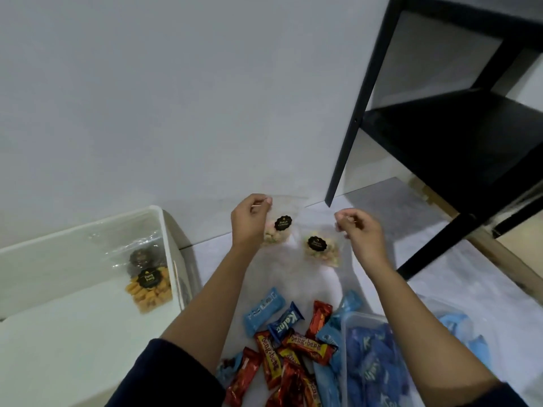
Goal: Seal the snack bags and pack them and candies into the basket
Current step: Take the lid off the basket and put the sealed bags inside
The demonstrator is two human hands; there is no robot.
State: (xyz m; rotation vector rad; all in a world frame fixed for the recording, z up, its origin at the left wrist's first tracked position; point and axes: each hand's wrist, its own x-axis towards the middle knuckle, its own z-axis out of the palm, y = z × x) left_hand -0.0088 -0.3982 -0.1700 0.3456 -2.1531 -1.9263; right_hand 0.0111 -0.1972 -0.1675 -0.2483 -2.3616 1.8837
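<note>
Each hand holds up one clear snack bag by its top edge: the left hand has its fingers pinched shut on the upper corner of the left bag, and the right hand is closed in the same pinch on the top of the right bag, which hangs a little lower and nearer. Both bags hang above the pale surface, far of the candies scattered near the person. The step in hand looks like sealing, and doing it well probably means dealing with one bag at a time: set one down, let the biscuits settle to the bottom, press the air out, then run the pinch along the whole top strip from one corner to the other so no gap stays. The basket, a white bin at the left, already holds a bag labelled "Pong Pong", with a darker bag beyond it. The round black labels on the held bags seem to read "Biskuit" over a second word too small to make out. Among the candies, "beng-beng" shows on the red bars and "Kalpa" on a blue one. A clear tub of blue wrappers sits at the near right.
</note>
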